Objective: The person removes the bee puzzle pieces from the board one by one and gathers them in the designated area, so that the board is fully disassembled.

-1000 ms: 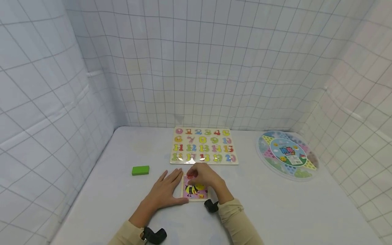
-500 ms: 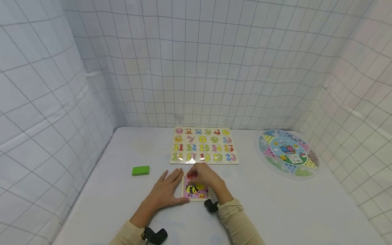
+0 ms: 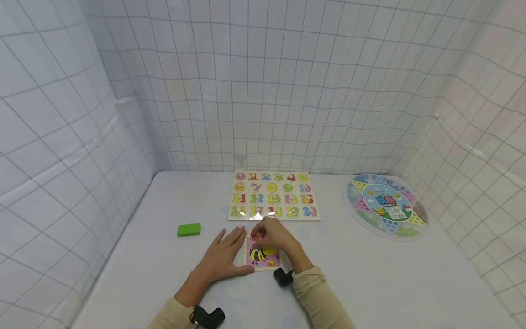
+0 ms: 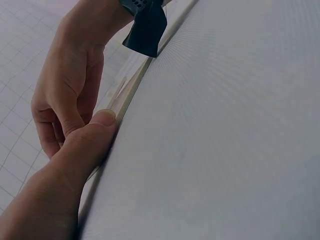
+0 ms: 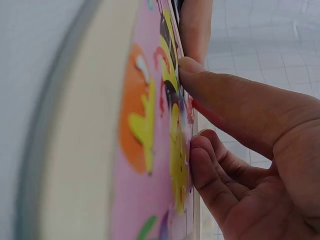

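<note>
A bright green block [image 3: 189, 230] lies flat on the white desk [image 3: 370, 283], left of a small square bee puzzle [image 3: 263, 258] and apart from it. Between the two is a person's left hand [image 3: 223, 259], against the puzzle's left side. Its grip is spread wide, fingers straight, index fingertip by the far left corner, thumb on the near edge; nothing is clasped in it.

The bee puzzle lies flat: a pale frame around a pink picture of a yellow-and-black bee. Beyond its far edge lies a larger cream board [image 3: 274, 196] bearing rows of coloured numbers from 0 to 20.

Over the puzzle's far half is the right hand [image 3: 278, 236], thumb and fingers bent down to its surface. This grip is partly closed, a gap showing between thumb and fingertips; I cannot tell whether it pinches a piece. Farther right of the puzzle, and beyond it, lies a round, pastel-patterned game board [image 3: 386, 204].
</note>
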The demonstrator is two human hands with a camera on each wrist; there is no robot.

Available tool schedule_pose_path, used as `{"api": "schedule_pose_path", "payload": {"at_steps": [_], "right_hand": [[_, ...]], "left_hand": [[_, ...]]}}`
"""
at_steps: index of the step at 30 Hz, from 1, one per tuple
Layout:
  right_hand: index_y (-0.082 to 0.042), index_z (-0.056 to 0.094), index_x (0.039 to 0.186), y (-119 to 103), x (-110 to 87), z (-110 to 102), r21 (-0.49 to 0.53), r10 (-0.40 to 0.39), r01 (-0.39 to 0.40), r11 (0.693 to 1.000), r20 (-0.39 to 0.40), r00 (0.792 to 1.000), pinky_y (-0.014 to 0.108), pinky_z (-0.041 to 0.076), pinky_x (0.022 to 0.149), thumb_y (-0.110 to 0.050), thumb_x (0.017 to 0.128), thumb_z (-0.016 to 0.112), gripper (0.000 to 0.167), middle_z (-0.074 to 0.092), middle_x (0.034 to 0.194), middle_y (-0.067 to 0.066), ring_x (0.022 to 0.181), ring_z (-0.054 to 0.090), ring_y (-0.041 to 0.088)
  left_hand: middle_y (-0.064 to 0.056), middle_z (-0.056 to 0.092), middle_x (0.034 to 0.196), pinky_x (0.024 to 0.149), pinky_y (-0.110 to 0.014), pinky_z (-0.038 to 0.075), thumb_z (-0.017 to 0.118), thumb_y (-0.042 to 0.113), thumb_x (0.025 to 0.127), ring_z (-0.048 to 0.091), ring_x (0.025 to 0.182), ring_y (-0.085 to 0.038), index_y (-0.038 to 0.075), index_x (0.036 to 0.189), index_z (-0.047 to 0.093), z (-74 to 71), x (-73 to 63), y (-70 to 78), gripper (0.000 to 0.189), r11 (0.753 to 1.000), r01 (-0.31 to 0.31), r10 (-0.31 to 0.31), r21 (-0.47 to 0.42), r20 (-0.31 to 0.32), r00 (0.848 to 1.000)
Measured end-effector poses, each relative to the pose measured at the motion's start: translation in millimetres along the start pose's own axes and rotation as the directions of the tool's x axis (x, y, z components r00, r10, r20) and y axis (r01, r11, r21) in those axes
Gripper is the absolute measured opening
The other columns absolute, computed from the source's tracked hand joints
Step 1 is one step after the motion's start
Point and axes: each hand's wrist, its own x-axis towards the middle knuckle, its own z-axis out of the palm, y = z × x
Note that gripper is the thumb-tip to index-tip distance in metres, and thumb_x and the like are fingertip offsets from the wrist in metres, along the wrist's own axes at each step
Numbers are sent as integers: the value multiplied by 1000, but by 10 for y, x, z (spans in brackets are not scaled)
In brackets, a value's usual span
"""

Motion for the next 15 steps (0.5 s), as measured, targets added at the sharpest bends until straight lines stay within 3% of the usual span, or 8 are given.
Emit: {"api": "schedule_pose_path", "payload": {"at_steps": [8, 15], "right_hand": [[-15, 75, 99, -17, 10, -12, 29, 8, -9, 1000, 5, 1000, 19, 47, 64, -22, 74, 85, 28, 66, 86, -7, 75, 55, 6], [-14, 75, 104, -35, -7, -27, 47, 30, -31, 998, 29, 999, 19, 48, 69, -20, 76, 84, 31, 69, 88, -8, 76, 57, 6]], "left_hand": [[-3, 31, 160, 123, -49, 17, 49, 85, 74, 27, 149, -21, 12, 153, 33, -22, -10, 15, 108, 1000, -4, 5, 4, -25, 1000], [-4, 31, 160, 122, -50, 17, 49, 84, 75, 28, 149, -22, 11, 152, 33, -30, -16, 21, 107, 1000, -8, 8, -6, -20, 1000]]}}
